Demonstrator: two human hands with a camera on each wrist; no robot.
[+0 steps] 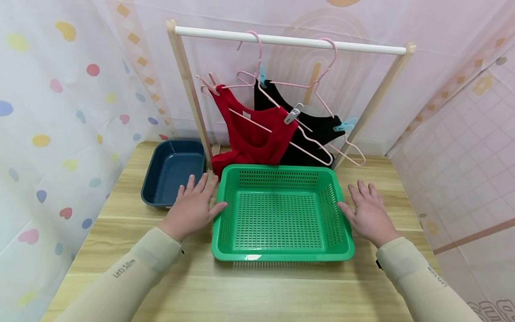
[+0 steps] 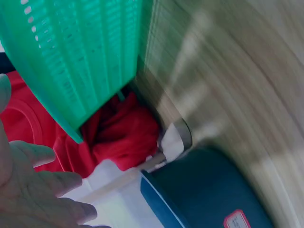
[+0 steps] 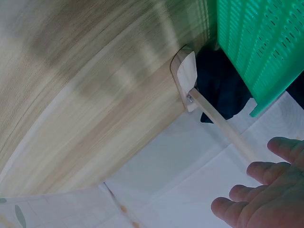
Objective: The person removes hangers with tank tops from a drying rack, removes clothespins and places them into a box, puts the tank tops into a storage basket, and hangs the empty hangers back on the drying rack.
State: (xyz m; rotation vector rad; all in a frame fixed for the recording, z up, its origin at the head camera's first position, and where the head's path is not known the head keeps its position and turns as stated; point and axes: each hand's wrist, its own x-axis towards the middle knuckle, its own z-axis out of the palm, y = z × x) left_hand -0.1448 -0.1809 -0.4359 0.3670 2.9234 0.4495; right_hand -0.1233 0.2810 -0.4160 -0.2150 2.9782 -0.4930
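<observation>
Cream sleeves [image 1: 122,273] reach in from the near left and near right over the wood-grain table [image 1: 277,297]. The green basket [image 1: 281,256] sits in the middle of the table, with nothing in it. The left hand [image 1: 191,212] and right hand [image 1: 370,217] flank it, both open with fingers extended and thumbs by its side rims; whether they touch it, I cannot tell. Farther left, a dark blue basin [image 1: 174,172] stands near the left hand's fingertips. Just beyond the basket's far rim, a red garment [image 1: 244,150] hangs in front of a black garment [image 1: 323,129], each clipped to a pink hanger; a grey clip [image 1: 293,113] pinches the red one's right strap. Both hangers hook over the white bar [image 1: 289,41] of a wooden-legged rack, with a patterned curtain [image 1: 84,40] behind.
</observation>
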